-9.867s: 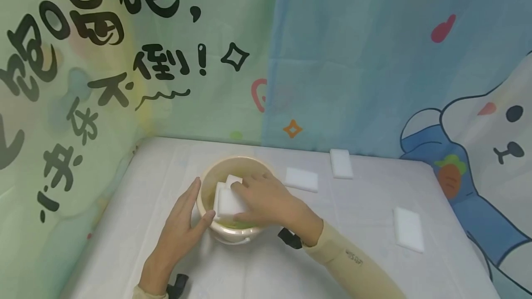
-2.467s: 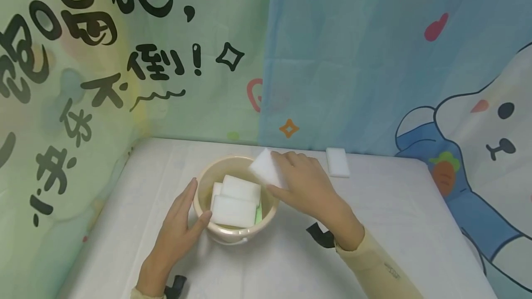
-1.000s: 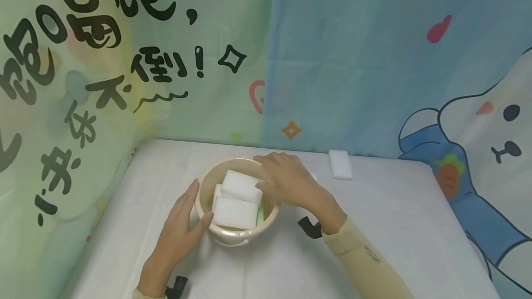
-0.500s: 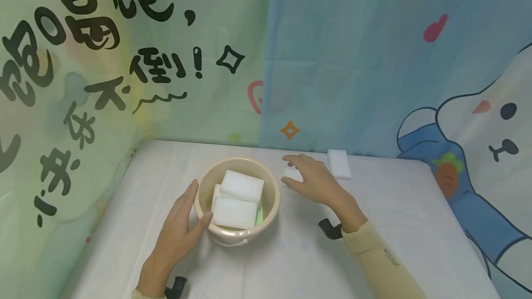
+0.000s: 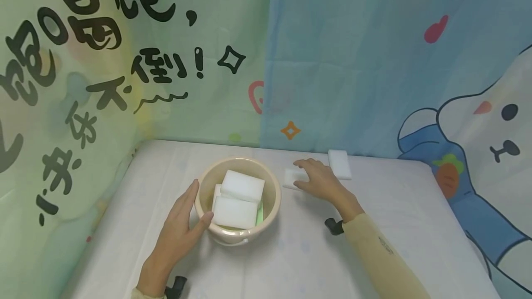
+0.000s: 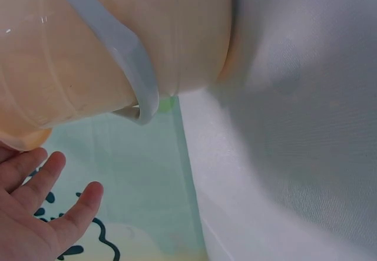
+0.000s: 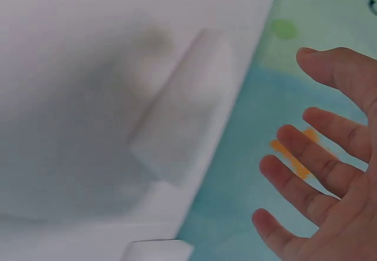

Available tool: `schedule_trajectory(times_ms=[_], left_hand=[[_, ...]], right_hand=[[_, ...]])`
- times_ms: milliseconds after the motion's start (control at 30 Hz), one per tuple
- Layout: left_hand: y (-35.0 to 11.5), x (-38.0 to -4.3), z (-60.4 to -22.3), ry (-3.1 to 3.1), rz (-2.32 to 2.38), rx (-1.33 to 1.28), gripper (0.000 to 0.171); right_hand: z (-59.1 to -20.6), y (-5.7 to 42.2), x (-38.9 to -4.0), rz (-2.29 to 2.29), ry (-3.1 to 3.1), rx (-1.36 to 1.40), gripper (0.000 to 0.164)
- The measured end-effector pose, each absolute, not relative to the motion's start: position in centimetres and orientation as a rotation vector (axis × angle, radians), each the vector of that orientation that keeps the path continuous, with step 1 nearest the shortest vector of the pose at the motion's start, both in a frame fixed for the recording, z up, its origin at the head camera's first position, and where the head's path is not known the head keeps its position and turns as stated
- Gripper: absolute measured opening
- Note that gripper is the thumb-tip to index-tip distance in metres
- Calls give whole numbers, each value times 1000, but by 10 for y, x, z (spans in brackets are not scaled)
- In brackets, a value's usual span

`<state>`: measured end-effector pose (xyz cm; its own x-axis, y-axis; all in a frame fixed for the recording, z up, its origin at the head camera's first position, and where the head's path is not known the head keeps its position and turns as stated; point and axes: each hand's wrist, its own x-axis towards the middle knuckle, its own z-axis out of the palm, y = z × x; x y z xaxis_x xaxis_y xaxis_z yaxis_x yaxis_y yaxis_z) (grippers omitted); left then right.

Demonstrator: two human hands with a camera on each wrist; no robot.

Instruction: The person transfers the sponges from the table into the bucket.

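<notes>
My left hand (image 5: 178, 230) lies against the left side of a cream bucket (image 5: 276, 193), fingers straight, thumb at the rim. In the left wrist view the bucket's wall (image 6: 191, 31) fills the top, with a grey handle (image 6: 126, 49). Inside it are stacked white sponge blocks (image 5: 243, 186), with a green piece (image 5: 260, 214) partly hidden beneath them. My right hand (image 5: 322, 181) hovers, fingers spread, over a white sponge block (image 5: 290, 179) on the table and partly covers it. The right wrist view shows that block (image 7: 182, 108) apart from the loosely bent fingers.
Another white sponge block (image 5: 340, 165) lies at the table's back edge, just right of the right hand. A white cloth (image 5: 291, 253) covers the table. Printed curtains (image 5: 353, 59) hang behind it and along the left.
My right hand has moved from the bucket rim rightward to the sponge block; the block it held earlier is gone from it. The block once at far right is gone. My left hand stayed.
</notes>
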<state>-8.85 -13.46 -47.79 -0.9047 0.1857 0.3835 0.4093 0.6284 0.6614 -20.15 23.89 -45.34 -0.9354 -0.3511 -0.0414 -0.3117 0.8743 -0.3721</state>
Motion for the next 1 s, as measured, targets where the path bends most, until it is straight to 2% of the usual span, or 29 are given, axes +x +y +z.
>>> schedule_trajectory(times_ms=[467,1000], left_hand=[[-136,-89,-479,-2574,-1159,-479,78],[-135,-88,-478,-2565,-1158,-486,78]], right_hand=[[-488,243,-224,-518,2867,-420,61],[-495,248,-220,-448,2908,-483,60]])
